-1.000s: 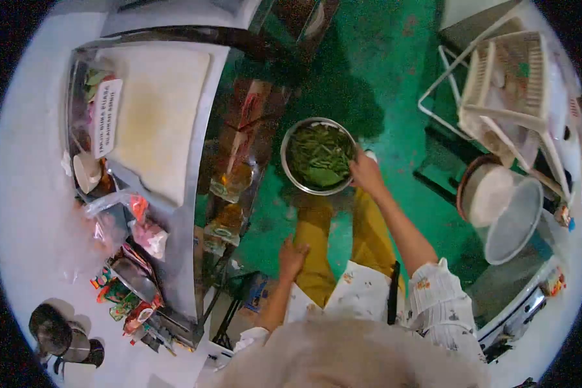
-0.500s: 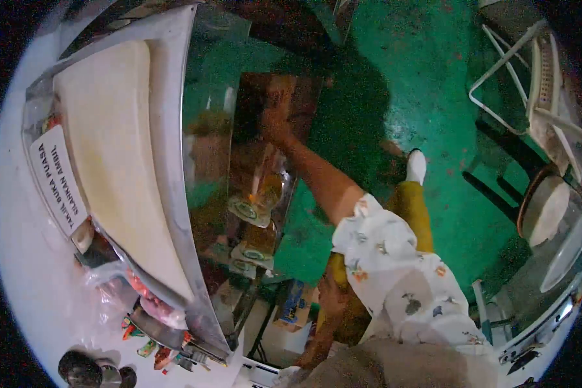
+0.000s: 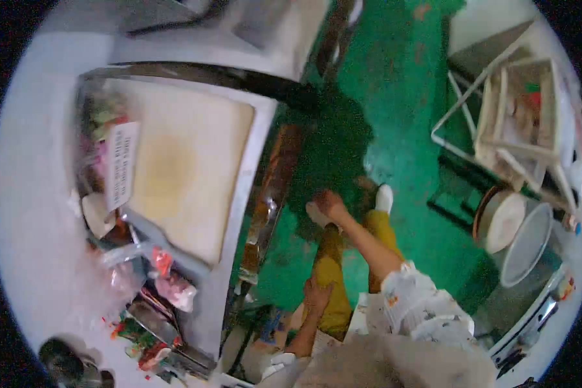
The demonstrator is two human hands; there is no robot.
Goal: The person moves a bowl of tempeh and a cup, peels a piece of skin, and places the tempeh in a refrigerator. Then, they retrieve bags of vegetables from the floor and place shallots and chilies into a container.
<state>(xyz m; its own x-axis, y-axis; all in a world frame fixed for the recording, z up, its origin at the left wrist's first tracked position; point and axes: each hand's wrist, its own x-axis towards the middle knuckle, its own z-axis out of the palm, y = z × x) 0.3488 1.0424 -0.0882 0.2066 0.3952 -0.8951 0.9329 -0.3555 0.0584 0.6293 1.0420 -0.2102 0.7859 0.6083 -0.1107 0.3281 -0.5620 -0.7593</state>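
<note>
My left hand (image 3: 317, 295) lies on my left knee over the mustard-yellow trousers (image 3: 332, 278), fingers stretched along the cloth. Lower down, in front of my legs, my right hand (image 3: 330, 205) hangs close over a pale shoe (image 3: 317, 213). Its fingers are blurred and dark, and I cannot tell whether it holds anything. To its left runs the brown side of a low cabinet (image 3: 268, 204) beneath the metal counter. A large off-white board (image 3: 200, 158) with a yellowish stain covers the countertop.
A printed white sign (image 3: 121, 165) stands along the board's left edge. Plastic bags (image 3: 123, 275), red sachets and a dark round container (image 3: 61, 362) lie lower left. At right are a white folding rack (image 3: 520, 110), a round stool (image 3: 503, 223) and a grey basin (image 3: 527, 246) on the green floor (image 3: 407, 116).
My right hand has come out of the cabinet and moved toward my feet; the glasses inside are no longer visible. My left hand stays at my knee. The view has turned, showing more countertop.
</note>
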